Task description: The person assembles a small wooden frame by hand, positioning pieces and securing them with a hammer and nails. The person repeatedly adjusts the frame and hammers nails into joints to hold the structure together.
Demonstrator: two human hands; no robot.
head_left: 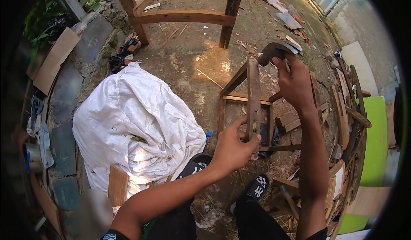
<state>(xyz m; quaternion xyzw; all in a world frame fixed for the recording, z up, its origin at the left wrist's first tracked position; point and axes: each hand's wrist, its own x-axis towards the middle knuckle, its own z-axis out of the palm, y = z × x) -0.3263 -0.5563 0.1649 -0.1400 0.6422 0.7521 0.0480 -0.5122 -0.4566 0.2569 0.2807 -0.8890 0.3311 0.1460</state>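
In front of me stands a small wooden frame (254, 90) of narrow, worn bars, like part of a stool or chair. My left hand (231, 149) is closed round the near end of its upper bar, thumb on one side and fingers on the other. A claw hammer (274, 51) is in my right hand (295, 79), gripped close to its head. The hammer head hangs just beside the far end of that bar; whether they touch I cannot tell. Most of the hammer's handle is hidden by my hand and forearm.
A bulky white sack (137, 116) lies left of my feet, with a wood piece (117, 185) against it. Farther off stands a larger wooden frame (184, 17). Scrap wood (342, 120) and a green board (373, 141) line the right side; a low block wall (64, 107) runs left.
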